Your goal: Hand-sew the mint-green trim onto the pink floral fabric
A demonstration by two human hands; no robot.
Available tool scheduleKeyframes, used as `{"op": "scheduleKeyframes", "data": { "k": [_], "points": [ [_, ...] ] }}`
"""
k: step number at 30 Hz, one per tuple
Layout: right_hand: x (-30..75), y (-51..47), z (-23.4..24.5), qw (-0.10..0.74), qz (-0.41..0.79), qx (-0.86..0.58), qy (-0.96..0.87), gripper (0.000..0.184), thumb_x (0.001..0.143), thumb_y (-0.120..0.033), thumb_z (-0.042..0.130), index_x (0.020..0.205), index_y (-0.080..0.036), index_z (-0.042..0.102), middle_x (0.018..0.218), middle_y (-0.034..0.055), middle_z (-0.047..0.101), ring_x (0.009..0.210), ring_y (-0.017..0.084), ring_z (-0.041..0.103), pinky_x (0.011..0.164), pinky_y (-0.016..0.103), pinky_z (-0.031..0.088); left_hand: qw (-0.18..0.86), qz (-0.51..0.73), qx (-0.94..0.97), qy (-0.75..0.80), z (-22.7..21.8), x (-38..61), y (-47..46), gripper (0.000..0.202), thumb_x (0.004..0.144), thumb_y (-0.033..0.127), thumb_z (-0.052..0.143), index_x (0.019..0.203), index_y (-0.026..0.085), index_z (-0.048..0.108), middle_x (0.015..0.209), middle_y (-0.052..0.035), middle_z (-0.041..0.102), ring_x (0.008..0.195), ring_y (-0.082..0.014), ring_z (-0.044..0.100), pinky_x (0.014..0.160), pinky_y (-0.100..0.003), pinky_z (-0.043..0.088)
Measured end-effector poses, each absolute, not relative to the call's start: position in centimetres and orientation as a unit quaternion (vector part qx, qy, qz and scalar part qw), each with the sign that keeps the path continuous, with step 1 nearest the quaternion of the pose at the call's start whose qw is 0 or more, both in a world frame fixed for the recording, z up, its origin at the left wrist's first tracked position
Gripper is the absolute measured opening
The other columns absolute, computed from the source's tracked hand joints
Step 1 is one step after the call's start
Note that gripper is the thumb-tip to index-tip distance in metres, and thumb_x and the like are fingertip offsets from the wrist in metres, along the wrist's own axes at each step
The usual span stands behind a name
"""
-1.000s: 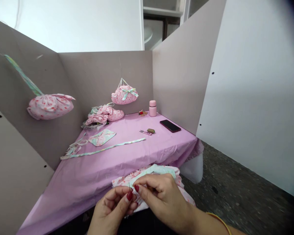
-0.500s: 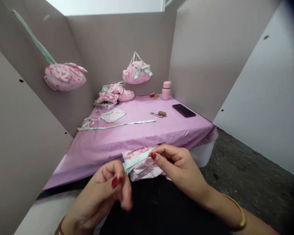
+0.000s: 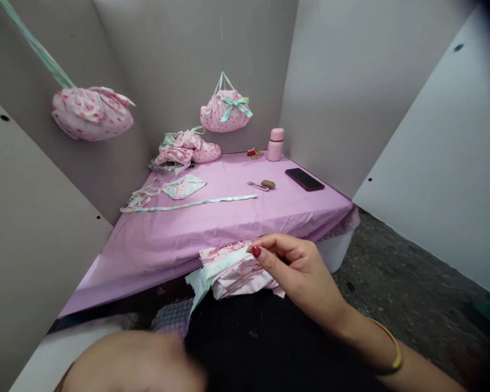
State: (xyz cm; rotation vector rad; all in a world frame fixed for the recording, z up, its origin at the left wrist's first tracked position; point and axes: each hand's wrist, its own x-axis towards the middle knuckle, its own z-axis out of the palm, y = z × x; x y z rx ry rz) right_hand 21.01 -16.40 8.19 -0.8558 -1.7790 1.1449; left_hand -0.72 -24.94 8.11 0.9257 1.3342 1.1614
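Note:
Gathered pink-and-mint printed fabric (image 3: pixel 239 275) lies over my dark-clad lap, against the front of the table. My right hand (image 3: pixel 300 272) pinches the fabric's upper edge between thumb and forefinger. Part of the cloth is covered by that hand. My left hand (image 3: pixel 139 362) is low in the picture, apart from the fabric and smeared by motion. Its fingers do not show clearly, so I cannot see whether anything is in them.
On the purple-covered table (image 3: pixel 212 223) are thread snips (image 3: pixel 259 187), a thread spool (image 3: pixel 268 184), a phone (image 3: pixel 305 179), a pink bottle (image 3: pixel 275 145), a fabric strip (image 3: pixel 196 203) and a fabric pile (image 3: pixel 179 149). Pink pouches (image 3: pixel 225 111) hang before grey panels.
My left hand has moved down and away from the fabric, baring its mint left end. My right hand keeps its pinch in nearly the same place. The view has tilted slightly down.

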Motion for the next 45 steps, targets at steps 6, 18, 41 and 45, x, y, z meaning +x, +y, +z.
{"op": "scheduleKeyframes", "data": {
  "k": [6,18,41,45],
  "points": [
    [20.9,-16.6,8.4,0.411,0.464,-0.321,-0.716,0.019,0.084,-0.028,0.052,0.081,-0.015,0.066,0.068,0.0021,0.062,0.059,0.012,0.052,0.053,0.021,0.040,0.569,0.491,0.437,0.495,5.9,1.1,-21.4,0.014,0.075,0.031,0.068,0.071,0.020,0.061,0.067,0.0000,0.066,0.063,-0.0140,0.058,0.061,-0.021,0.045],
    [19.1,-17.2,7.7,0.378,0.385,-0.272,-0.797,0.019,0.084,-0.019,0.050,0.075,-0.014,0.066,0.056,-0.0017,0.056,0.050,0.009,0.045,0.048,0.019,0.031,0.578,0.550,0.343,0.495,6.0,3.1,-22.9,0.025,0.060,0.034,0.080,0.072,0.016,0.067,0.056,0.0014,0.066,0.051,-0.0093,0.059,0.049,-0.016,0.041],
    [19.6,-18.4,8.5,0.364,0.377,-0.240,-0.817,0.021,0.082,-0.013,0.050,0.074,-0.014,0.069,0.061,0.0002,0.065,0.052,0.009,0.055,0.051,0.018,0.036,0.554,0.527,0.409,0.498,6.3,3.2,-23.8,0.020,0.064,0.036,0.077,0.069,0.017,0.072,0.062,-0.0011,0.070,0.057,-0.0117,0.062,0.053,-0.017,0.046],
    [19.8,-18.4,8.6,0.346,0.377,-0.234,-0.827,0.024,0.084,-0.012,0.047,0.074,-0.014,0.069,0.065,0.0012,0.067,0.056,0.010,0.058,0.056,0.018,0.039,0.546,0.529,0.409,0.504,6.2,3.2,-23.9,0.019,0.064,0.036,0.077,0.069,0.018,0.072,0.062,-0.0006,0.070,0.057,-0.0117,0.062,0.054,-0.017,0.046]
  ]
}}
